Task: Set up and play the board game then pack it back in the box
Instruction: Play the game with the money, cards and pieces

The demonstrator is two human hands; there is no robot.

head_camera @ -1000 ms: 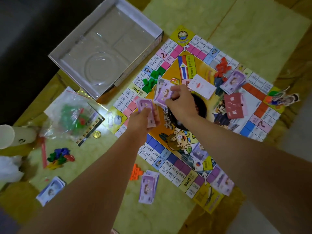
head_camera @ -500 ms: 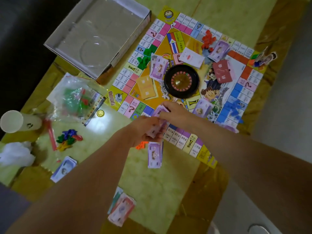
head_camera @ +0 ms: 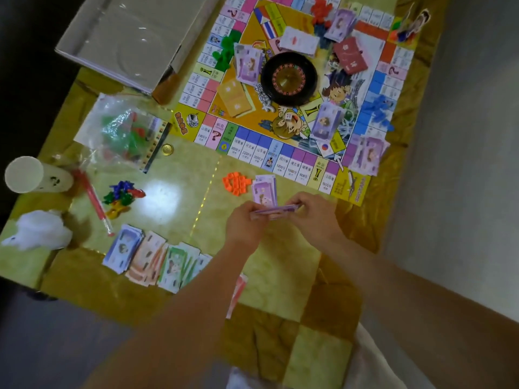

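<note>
- While the game board lies open on the table, the left hand and right hand each pinch one end of a purple banknote stack, held edge-on just short of the board's near edge.
- A second purple note pile lies flat just beyond the hands, beside the orange pieces.
- The open box sits beside the board's left edge.

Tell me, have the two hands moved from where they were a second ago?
Yes. The left hand and right hand, holding purple notes, have pulled back from beside the roulette wheel, past the near edge of the board, toward the person.
</note>
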